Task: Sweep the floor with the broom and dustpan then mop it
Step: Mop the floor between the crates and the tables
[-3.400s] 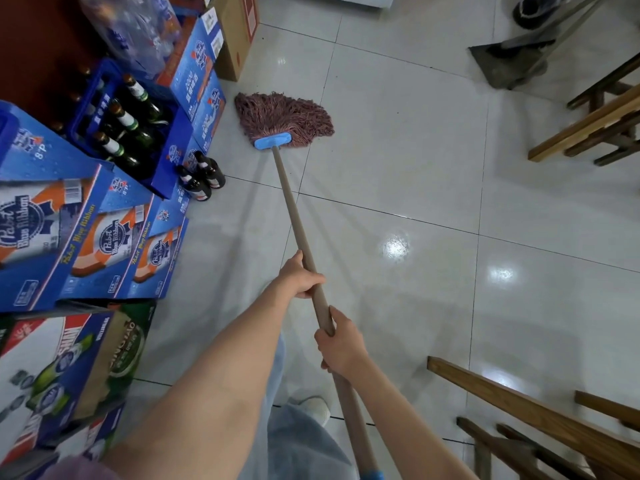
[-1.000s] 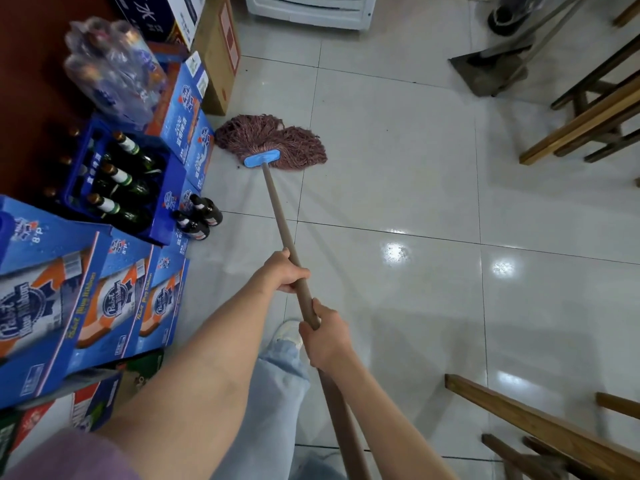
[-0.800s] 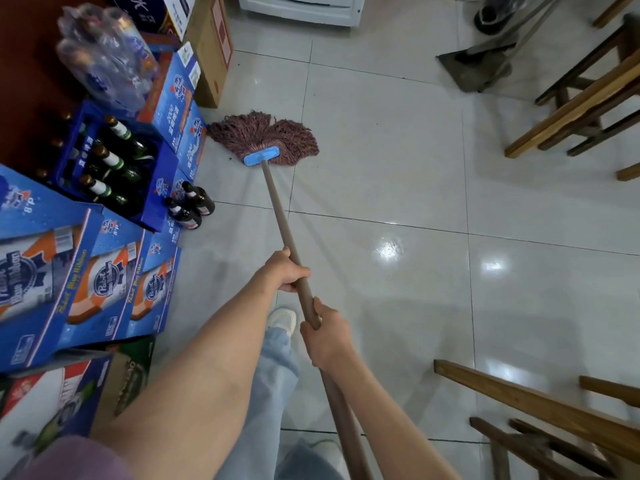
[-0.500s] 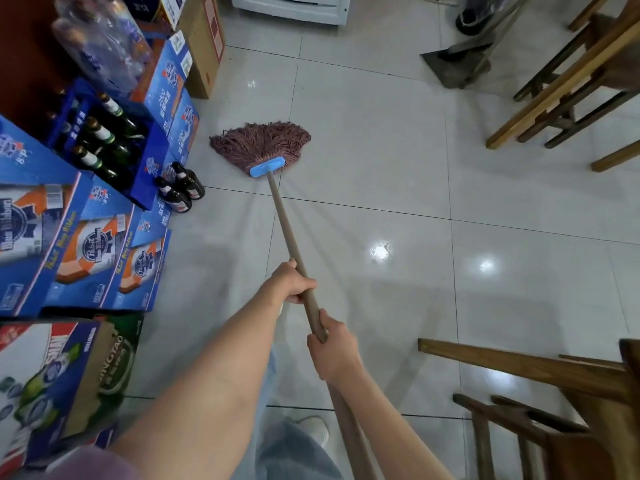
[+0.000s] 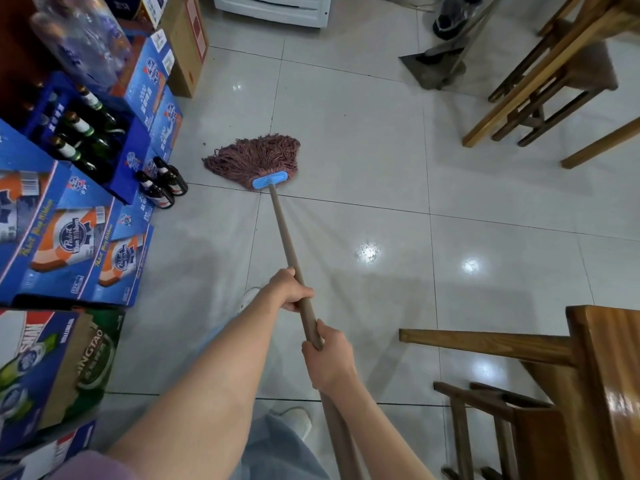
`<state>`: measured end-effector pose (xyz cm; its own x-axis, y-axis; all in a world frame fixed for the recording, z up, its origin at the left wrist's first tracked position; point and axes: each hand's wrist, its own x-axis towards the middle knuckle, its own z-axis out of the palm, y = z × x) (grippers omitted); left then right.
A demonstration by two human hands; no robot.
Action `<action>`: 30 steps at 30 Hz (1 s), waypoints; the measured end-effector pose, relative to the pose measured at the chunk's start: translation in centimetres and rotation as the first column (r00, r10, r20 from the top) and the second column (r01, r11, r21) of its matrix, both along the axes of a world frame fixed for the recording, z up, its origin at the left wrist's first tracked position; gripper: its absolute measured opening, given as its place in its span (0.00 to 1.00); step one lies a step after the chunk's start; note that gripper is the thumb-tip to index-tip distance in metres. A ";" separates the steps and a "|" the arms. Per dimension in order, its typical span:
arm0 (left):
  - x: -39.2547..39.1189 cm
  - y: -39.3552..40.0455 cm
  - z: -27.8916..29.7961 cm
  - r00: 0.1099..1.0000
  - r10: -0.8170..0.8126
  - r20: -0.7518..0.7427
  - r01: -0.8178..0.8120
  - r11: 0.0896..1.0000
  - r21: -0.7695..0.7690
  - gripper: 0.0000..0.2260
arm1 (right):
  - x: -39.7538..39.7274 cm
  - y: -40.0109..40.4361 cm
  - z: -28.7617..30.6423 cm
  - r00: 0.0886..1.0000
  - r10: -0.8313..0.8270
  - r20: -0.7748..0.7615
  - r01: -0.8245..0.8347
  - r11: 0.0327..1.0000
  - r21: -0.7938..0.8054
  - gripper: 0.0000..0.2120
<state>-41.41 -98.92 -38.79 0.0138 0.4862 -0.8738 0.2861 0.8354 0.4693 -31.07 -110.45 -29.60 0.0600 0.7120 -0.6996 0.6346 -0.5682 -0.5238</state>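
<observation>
Gripping the mop handle (image 5: 290, 251) with both hands, the person stands over a glossy, pale tiled floor (image 5: 381, 161) crossed by thin dark grout lines. The left hand (image 5: 290, 293) is curled round the smooth brown pole higher up, and the right hand (image 5: 327, 358) is wrapped round it just below, closer to the body. The pole runs straight down to a blue plastic clamp (image 5: 270, 180), and from that spreads the mop head (image 5: 254, 156), a flat fan of shaggy reddish-brown cords lying on the tile.

Just left of the mop head two dark bottles (image 5: 162, 185) stand on the floor, touching the foot of a stack of blue cardboard beer cases (image 5: 69, 237). An open blue crate (image 5: 83, 129) above them holds more green bottles, necks tilted; I cannot count them surely. A brown carton (image 5: 187, 43) stands further back, beside a white slatted appliance (image 5: 273, 8).

Well away at the far right, a grey dustpan (image 5: 431, 69) lies on the floor with long handles slanting up from it; whether one belongs to the broom I cannot tell. Wooden benches (image 5: 540, 84) with square legs crowd that corner, and another wooden surface (image 5: 602, 375) with a bench tucked under it juts in at the near right, close to the right arm. Two bright light spots gleam on the tile between them. One white shoe (image 5: 294, 419) shows plainly below the arms, and part of another peeks out behind the left forearm.
</observation>
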 end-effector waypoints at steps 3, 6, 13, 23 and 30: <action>-0.4 1.3 -0.5 1.000 -0.003 0.008 0.003 1.000 -0.021 0.38 | -0.6 1.1 -0.3 1.000 -0.023 -0.007 0.022 0.999 -0.026 0.05; -0.8 2.8 -0.9 1.000 -0.002 0.022 0.002 1.000 -0.026 0.38 | -0.9 2.6 -0.4 1.000 -0.020 -0.006 0.020 0.999 -0.033 0.05; -3.5 10.8 -1.2 0.999 -0.016 0.034 0.016 1.000 0.013 0.26 | -3.9 10.5 -0.6 0.995 -0.091 -0.043 0.090 0.995 -0.046 0.12; -7.9 22.8 -1.6 0.997 -0.074 0.013 0.073 0.997 0.028 0.32 | -8.6 22.1 -1.5 0.994 -0.103 -0.038 0.102 0.994 -0.026 0.09; -8.9 26.5 -1.4 0.998 -0.063 0.003 0.063 0.998 0.019 0.37 | -9.6 25.5 -1.9 0.992 -0.115 -0.043 0.115 0.993 0.008 0.13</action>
<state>-50.32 -72.47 -40.19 0.0484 0.5007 -0.8643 0.3361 0.8067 0.4862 -40.64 -84.92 -31.49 0.1124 0.7096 -0.6956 0.5426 -0.6303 -0.5553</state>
